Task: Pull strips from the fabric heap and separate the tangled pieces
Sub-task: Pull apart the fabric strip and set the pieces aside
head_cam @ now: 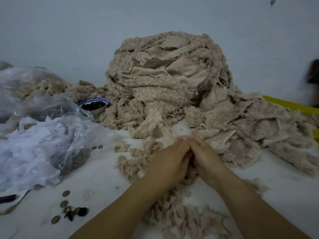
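Left hand (170, 159), right hand (205, 157) pinch strip (164, 133) | fabric heap (165, 80) beige, fuzzy, tangled

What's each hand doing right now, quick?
Left hand: closed, gripping the fuzzy beige strip that runs from the fabric heap.
Right hand: closed against the left, pinching the same strip.

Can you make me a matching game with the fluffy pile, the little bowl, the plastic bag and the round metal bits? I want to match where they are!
Things: 1 fabric heap; 2 bowl; 3 plastic bag; 4 round metal pieces.
Places: A loose, front left; B far left, holding white scraps; C middle, at the back; D at the heap's left foot, holding dark bits.
Pairs: 1-C, 2-D, 3-B, 4-A.
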The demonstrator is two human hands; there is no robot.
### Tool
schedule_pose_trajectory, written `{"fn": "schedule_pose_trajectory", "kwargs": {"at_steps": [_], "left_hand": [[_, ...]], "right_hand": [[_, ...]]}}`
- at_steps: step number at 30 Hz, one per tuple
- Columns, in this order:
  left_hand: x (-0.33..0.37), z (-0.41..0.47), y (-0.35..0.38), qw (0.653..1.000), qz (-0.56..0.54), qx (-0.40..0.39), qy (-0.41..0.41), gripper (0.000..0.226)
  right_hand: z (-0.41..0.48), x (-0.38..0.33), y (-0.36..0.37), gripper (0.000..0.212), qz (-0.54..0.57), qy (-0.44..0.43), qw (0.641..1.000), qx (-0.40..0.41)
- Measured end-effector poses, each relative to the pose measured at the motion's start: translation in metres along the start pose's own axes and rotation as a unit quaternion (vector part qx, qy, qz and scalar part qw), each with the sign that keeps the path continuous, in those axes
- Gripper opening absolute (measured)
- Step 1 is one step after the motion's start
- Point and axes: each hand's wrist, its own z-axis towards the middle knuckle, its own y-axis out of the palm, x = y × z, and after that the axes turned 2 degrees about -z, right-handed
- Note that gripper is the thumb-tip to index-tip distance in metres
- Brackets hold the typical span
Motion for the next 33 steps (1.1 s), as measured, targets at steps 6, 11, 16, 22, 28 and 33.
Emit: {"fn": "schedule_pose_trajectory", "kwargs": {"at_steps": [6, 11, 16, 22, 28, 33], "left_hand": [[-0.004, -0.003, 0.0, 0.987, -0.131, 0.051, -0.075, 0.029], [-0.022, 0.003, -0.012, 0.837, -0.426, 0.054, -0.339, 0.042], [-0.029, 0.01, -0.017, 0.766, -0.492, 0.089, -0.404, 0.03], [-0.032, 0.024, -0.018, 0.511, -0.704, 0.136, -0.474, 0.033], [-0.028, 0.023, -0.009, 0.627, -0.612, 0.203, -0.437, 0.022], [-0.009, 0.005, -0.003, 0.883, -0.375, 0.074, -0.273, 0.025]], "right_hand": [[-0.002, -0.007, -0.003, 0.011, 0.03, -0.012, 0.999, 0.01], [-0.01, -0.005, 0.004, 0.023, -0.083, -0.074, 0.99, -0.083], [-0.014, -0.002, 0.009, 0.021, -0.257, -0.104, 0.947, -0.161], [-0.017, 0.001, 0.01, 0.018, -0.321, -0.106, 0.91, -0.239], [-0.013, 0.01, 0.009, 0.011, -0.311, -0.108, 0.929, -0.168], [-0.009, 0.006, 0.007, 0.038, -0.123, -0.073, 0.988, -0.055]]}}
